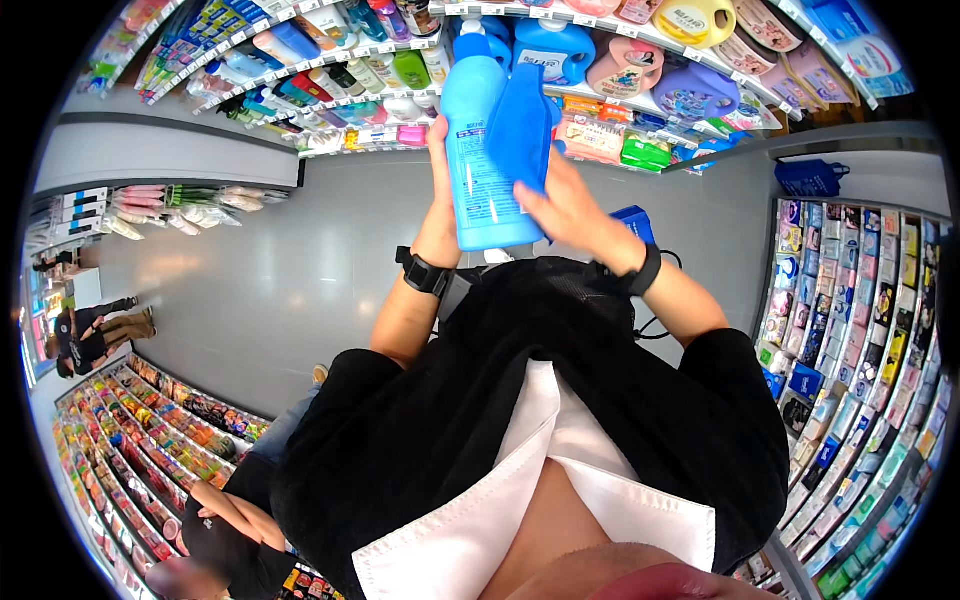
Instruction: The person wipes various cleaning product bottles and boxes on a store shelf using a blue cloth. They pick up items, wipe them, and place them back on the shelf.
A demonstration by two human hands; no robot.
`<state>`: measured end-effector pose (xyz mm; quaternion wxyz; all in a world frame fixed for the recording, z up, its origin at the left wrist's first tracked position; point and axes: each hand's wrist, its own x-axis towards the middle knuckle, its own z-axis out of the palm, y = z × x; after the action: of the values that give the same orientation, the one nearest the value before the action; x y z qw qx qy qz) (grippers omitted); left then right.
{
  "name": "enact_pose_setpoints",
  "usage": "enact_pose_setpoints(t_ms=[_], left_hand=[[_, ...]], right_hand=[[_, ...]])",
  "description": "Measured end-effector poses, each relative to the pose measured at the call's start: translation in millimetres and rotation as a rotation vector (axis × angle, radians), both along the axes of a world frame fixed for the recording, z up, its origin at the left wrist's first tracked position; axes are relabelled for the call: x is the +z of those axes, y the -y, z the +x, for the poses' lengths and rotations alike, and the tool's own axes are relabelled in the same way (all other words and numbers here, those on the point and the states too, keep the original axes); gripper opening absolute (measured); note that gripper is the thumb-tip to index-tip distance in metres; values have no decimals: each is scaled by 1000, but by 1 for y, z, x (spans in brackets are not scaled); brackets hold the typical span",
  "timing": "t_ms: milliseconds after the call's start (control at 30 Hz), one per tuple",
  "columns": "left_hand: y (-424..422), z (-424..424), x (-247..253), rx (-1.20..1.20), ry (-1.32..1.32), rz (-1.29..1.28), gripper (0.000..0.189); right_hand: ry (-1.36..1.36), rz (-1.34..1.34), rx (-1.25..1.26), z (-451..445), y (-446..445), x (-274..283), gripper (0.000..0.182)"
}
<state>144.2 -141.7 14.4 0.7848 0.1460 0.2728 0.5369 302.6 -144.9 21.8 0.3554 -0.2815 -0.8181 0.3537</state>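
In front of my chest is a large light-blue plastic bottle (pixel 480 187) with a darker blue cap, its printed back label facing me and its cap pointing to the shelves. My left hand (pixel 441 176) holds its left side. A darker blue plastic piece or bag (pixel 517 124), slightly blurred, lies against the bottle's right side. My right hand (pixel 562 196) is on this blue piece, with its thumb near the bottle's lower right; its other fingers are mostly hidden. Whether the two blue things are joined I cannot tell.
Shelves ahead hold blue detergent jugs (pixel 553 52), a purple jug (pixel 696 91) and many bottles. Packaged goods (pixel 847 337) fill the right-hand shelves. A person with folded arms (pixel 232 517) stands at the lower left; other people (pixel 90 337) are farther left. A blue box or bag (pixel 636 223) is beyond my right wrist.
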Motion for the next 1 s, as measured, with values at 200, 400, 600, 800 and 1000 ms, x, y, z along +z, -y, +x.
enact_pose_setpoints(t_ms=[200,400,600,800,1000], left_hand=[[0,2,-1,118,-104,1,86],[0,16,17,166,-124,99,78],[-1,18,16,182,-71,62,72],[-1,9,14,155,-233,-25,61],[4,22,18,193,-330,68,54]], right_hand=[[-150,-216,11,19,8,-13,41],[-544,-656,-133,-3,-48,2,43],[-748,-961,-132,-8,-67,17,38],[-790,-1004,-265,-8,-67,5,38],[-836,-1099,-223,1,-69,7,38]])
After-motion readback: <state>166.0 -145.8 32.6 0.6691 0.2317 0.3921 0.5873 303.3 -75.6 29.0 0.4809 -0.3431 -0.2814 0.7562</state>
